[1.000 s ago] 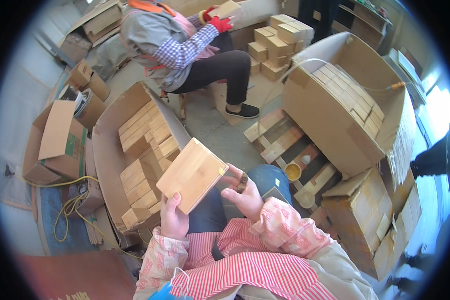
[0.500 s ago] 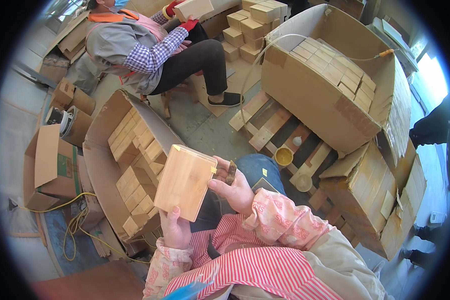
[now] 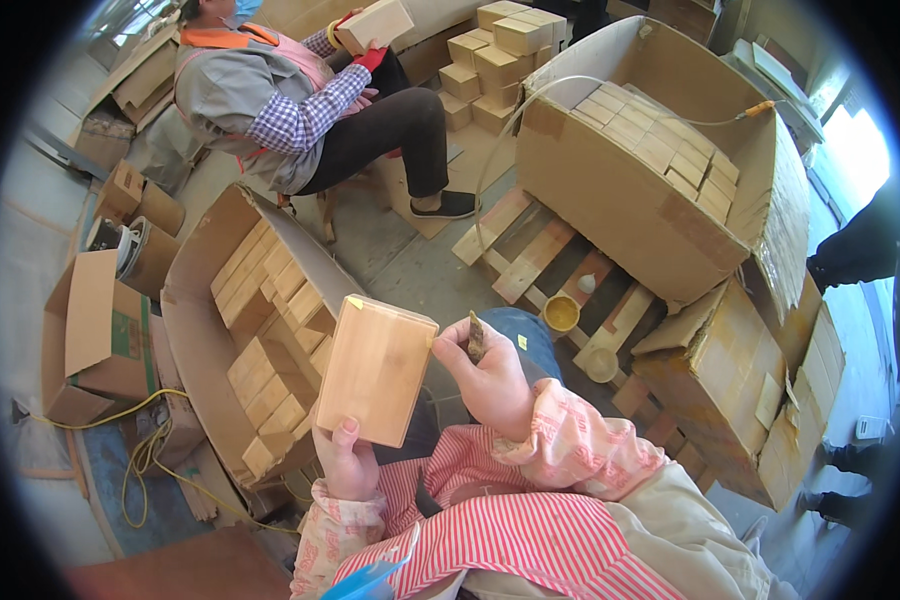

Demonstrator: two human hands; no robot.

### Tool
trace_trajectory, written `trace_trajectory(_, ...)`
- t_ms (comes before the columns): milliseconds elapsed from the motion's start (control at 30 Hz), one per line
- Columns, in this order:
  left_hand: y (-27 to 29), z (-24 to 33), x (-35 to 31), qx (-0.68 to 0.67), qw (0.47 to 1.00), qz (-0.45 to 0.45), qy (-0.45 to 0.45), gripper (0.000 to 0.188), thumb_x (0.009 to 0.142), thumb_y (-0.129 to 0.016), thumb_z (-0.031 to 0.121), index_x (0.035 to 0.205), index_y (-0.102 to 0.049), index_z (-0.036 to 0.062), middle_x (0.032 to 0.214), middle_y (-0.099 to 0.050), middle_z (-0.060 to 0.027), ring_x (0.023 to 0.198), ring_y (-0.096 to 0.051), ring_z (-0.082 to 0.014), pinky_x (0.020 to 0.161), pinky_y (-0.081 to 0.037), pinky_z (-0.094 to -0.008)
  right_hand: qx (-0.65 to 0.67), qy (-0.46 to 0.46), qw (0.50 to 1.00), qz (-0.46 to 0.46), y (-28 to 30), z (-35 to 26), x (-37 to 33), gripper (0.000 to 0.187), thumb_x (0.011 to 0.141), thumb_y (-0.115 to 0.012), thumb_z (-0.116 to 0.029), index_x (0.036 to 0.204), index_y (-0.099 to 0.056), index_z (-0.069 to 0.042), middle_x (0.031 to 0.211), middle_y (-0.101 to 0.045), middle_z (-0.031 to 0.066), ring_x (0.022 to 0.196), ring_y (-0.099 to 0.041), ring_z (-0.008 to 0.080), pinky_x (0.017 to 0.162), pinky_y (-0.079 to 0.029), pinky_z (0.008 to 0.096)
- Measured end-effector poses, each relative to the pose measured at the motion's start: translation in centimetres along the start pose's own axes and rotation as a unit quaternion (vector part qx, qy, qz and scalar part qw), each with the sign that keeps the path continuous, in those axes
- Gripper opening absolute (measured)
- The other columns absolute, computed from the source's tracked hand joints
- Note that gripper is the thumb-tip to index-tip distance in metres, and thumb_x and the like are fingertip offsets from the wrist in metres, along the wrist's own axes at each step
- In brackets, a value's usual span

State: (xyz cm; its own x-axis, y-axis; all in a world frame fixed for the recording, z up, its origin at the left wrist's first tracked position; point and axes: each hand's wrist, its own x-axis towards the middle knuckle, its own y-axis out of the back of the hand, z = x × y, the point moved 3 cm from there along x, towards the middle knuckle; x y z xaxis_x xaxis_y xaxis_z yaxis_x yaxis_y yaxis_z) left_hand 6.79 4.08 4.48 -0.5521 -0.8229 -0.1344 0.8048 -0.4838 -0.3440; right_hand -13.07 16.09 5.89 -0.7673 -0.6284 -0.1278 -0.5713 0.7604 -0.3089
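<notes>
My left hand (image 3: 348, 462) grips a pale wooden box (image 3: 380, 370) by its lower left corner, thumb on the flat upper face. A small yellow patch (image 3: 355, 303) sits on the box's top left corner. At the box's right edge, my right hand (image 3: 492, 385) is closed, thumb and forefinger pinched together beside a small yellow bit (image 3: 433, 342). From the same hand sticks up a short, dark brown, stained piece (image 3: 476, 338); its kind cannot be made out.
An open carton (image 3: 195, 330) of wooden boxes stands at left, a larger one (image 3: 620, 190) at right on a pallet (image 3: 535, 262). On the pallet sits a yellow cup (image 3: 561, 313). A person (image 3: 270, 110) in red gloves sits ahead, holding a wooden box. A yellow cord (image 3: 142, 460) lies at left.
The box in my left hand has turned slightly and shifted right. My right hand has moved a little to the right, its fingers now pinched at the box's edge.
</notes>
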Motion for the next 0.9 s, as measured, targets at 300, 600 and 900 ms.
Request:
trace_trajectory(300,-0.2,-1.3,0.1,-0.006,0.999,-0.026,0.036,0.069,0.088,-0.084,0.032,0.141,-0.051,0.0015,0.135,-0.063,-0.0105,0.127,-0.062,-0.0238,0.108,-0.052,-0.041,-0.441,-0.087,0.887,-0.106,9.4,-0.8,3.1,0.024,0.086,-0.083,-0.022,0.085,-0.071,-0.001,0.068,-0.064,0.0063,0.066,-0.061,0.0149,0.062,-0.051,0.0346)
trace_trajectory(600,-1.8,-3.6,0.3,0.03,0.992,-0.059,0.105,0.076,0.085,-0.084,0.036,0.143,-0.05,0.0012,0.137,-0.06,-0.0127,0.127,-0.061,-0.0257,0.109,-0.05,-0.043,-0.239,-0.007,0.956,0.172,24.4,11.8,8.1,0.03,0.105,-0.066,-0.028,0.11,-0.078,-0.001,0.101,-0.08,0.0138,0.093,-0.075,0.0259,0.085,-0.056,0.0389)
trace_trajectory(900,-2.5,-4.2,1.9,0.044,0.983,-0.059,0.166,0.095,0.079,-0.09,0.046,0.148,-0.044,0.0006,0.141,-0.057,-0.0142,0.13,-0.06,-0.0266,0.11,-0.052,-0.0435,-0.314,-0.064,0.885,0.338,38.9,26.2,14.3,0.062,0.074,-0.095,-0.022,0.132,-0.077,-0.011,0.07,-0.051,-0.0045,0.061,-0.046,0.0073,0.055,-0.042,0.028)
